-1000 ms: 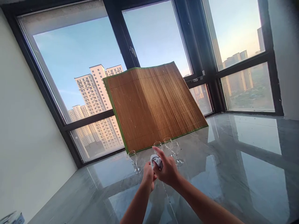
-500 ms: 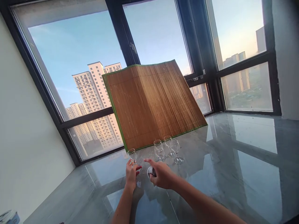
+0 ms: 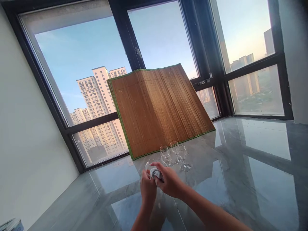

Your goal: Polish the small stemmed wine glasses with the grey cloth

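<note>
My left hand (image 3: 148, 188) is closed around a clear stemmed glass (image 3: 148, 163), whose bowl shows above the fingers. Its stem and foot are mostly hidden by my hands. A balled grey-white cloth (image 3: 156, 173) is gripped in my right hand (image 3: 171, 181), pressed up close against the held glass. The two hands meet in front of me, above the glossy grey surface (image 3: 204, 205). Just beyond my right hand, several clear stemmed glasses (image 3: 182, 154) stand upright in a cluster.
A brown bamboo mat (image 3: 158, 109) with green edging leans against the dark window frame (image 3: 216, 64) behind the glasses. A white wall (image 3: 31, 128) rises on the left. Part of a container (image 3: 12, 225) shows at the bottom left corner.
My left hand has moved right with the glass, which has tilted, bringing it against the cloth in my right hand. The standing glasses stay in place.
</note>
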`<state>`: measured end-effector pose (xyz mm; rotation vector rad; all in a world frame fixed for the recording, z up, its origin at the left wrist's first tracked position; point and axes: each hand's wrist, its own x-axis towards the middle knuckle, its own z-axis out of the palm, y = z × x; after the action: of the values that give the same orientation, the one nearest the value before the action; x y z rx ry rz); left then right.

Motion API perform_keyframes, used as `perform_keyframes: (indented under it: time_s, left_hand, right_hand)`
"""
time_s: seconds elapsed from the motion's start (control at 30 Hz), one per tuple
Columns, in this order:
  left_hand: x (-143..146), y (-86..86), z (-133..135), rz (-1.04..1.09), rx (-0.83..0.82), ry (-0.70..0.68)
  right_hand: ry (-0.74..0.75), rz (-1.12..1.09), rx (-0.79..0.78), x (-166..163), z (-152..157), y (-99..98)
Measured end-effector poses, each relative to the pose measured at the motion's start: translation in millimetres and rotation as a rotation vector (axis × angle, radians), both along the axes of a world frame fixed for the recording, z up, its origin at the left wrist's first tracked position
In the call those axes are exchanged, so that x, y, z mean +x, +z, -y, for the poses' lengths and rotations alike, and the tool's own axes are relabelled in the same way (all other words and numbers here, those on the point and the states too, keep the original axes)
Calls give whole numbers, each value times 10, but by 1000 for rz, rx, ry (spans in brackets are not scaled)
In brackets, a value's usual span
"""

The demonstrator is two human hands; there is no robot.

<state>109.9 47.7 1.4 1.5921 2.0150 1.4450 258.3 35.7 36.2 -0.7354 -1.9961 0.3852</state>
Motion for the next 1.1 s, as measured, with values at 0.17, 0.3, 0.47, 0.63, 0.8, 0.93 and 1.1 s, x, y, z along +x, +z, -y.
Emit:
perform_keyframes:
  time_s: [0.17, 0.3, 0.47, 0.63, 0.8, 0.93, 1.1]
  left_hand:
    - [122, 174, 185, -225, 30, 20]
    - [150, 160, 201, -361, 62, -17]
    - [199, 113, 177, -366, 212, -30]
    - [168, 98, 144, -270, 282, 43]
    - [133, 93, 113, -226, 248, 113]
    - [129, 106, 123, -293, 242, 120]
    - [120, 129, 145, -367, 296, 138]
  right_hand:
    - [29, -105, 46, -14, 76, 25]
    - [-49, -175, 80, -17, 40, 9]
    - [-254, -361, 11, 67, -65, 62]
    - [-241, -444, -58, 75, -86, 114]
    - [-139, -442, -135, 31, -81, 99]
    - [-69, -352, -165, 3, -98, 50]
    - [-18, -289, -254, 29, -132, 72]
